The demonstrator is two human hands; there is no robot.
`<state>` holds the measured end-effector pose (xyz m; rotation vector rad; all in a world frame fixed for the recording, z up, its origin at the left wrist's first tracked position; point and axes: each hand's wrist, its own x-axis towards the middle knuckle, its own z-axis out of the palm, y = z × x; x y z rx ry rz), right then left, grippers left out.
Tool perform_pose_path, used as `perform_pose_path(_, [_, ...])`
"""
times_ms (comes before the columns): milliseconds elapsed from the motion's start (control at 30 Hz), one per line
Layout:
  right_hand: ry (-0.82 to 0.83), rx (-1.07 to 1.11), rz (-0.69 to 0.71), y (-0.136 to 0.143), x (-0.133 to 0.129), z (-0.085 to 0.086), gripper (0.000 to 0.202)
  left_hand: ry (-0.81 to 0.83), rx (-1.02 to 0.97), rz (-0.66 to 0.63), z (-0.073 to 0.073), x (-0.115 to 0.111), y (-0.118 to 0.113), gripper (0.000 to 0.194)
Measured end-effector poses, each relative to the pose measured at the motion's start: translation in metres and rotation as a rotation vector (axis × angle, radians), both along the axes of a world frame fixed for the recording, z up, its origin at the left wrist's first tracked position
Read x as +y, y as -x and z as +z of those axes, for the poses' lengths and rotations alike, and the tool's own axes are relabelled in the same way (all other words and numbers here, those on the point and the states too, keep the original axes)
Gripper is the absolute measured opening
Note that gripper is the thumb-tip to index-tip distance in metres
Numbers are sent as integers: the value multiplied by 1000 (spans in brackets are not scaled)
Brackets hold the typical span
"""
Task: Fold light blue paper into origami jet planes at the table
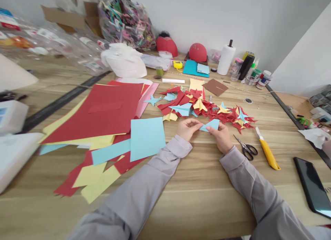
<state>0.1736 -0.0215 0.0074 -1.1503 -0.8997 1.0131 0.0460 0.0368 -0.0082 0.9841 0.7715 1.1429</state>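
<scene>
Both hands hold a small folded piece of light blue paper (212,124) just in front of a heap of folded paper shapes (181,105). My left hand (189,128) pinches its left tip between thumb and fingers. On the right end, my right hand (221,136) grips with the thumb on top and the fingers behind. A light blue square sheet (148,138) lies left of my hands, partly over large red sheets (113,109). Black scissors (247,148) rest to the right of my right hand, beside a yellow-handled cutter (269,153).
A black phone (311,186) lies at the right. Yellow and red paper scraps (100,181) are at the lower left. A brown sheet (215,87), a white bottle (226,59), red domes (198,52) and a bag of scraps (126,22) stand or lie towards the back.
</scene>
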Motion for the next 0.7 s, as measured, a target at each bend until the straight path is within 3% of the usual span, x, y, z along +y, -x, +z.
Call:
perform_pose_path(233, [-11,-118,-9,1,-2,1,25,-98,80,-54,4,-2,1,31])
perform_pose_path(700, [-2,-178,-12,1,-1,-1,29,-29,56,-77,5,-3,1,33])
